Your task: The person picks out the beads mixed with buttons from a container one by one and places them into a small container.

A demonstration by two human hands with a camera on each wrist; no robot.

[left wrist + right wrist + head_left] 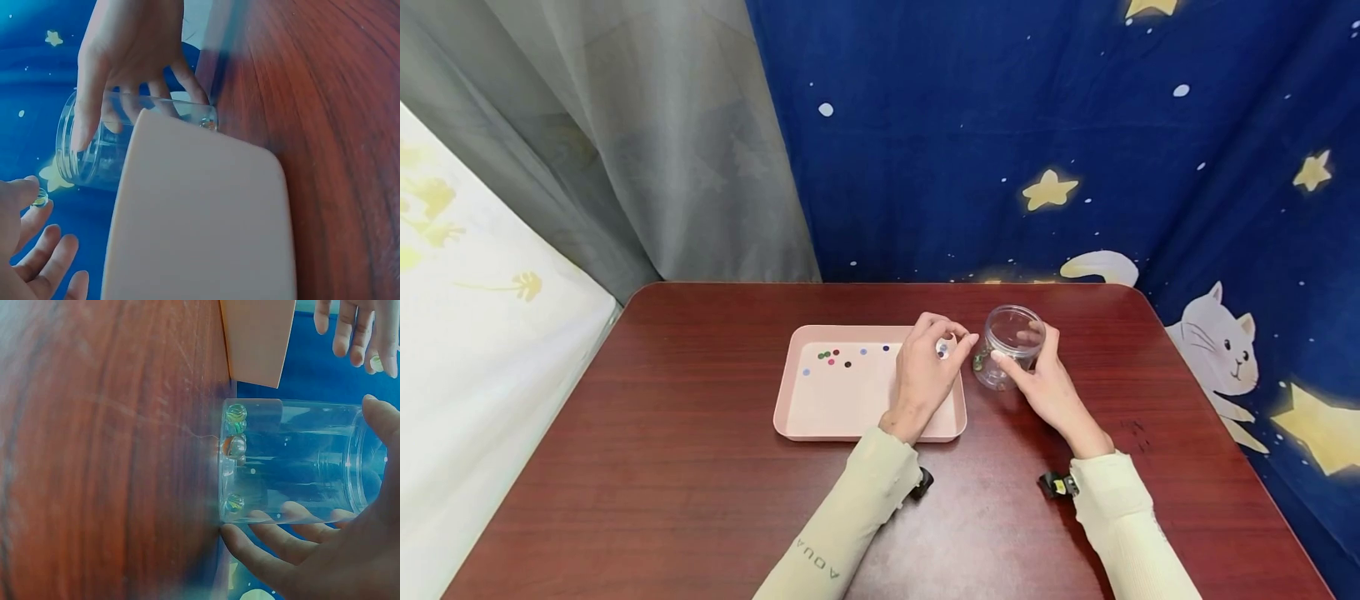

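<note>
My left hand (923, 379) is raised over the right part of a pink tray (857, 412), beside the jar's mouth. Thumb and index finger pinch a clear glass marble with yellow-green inside (40, 199). A clear, lidless jar (300, 456) stands upright on the table just right of the tray. My right hand (1051, 392) grips it, thumb near the rim on the near side and fingers spread round the far side. Several marbles lie on the jar's bottom, among them a green-swirled one (235, 502) and an orange-and-clear one (234, 447).
Several small round coloured pieces lie in the tray, including a dark one (847, 364) and a light blue one (807, 372). The brown table (677, 433) reaches back to a blue star-patterned curtain (925, 150) and a grey curtain (677, 167).
</note>
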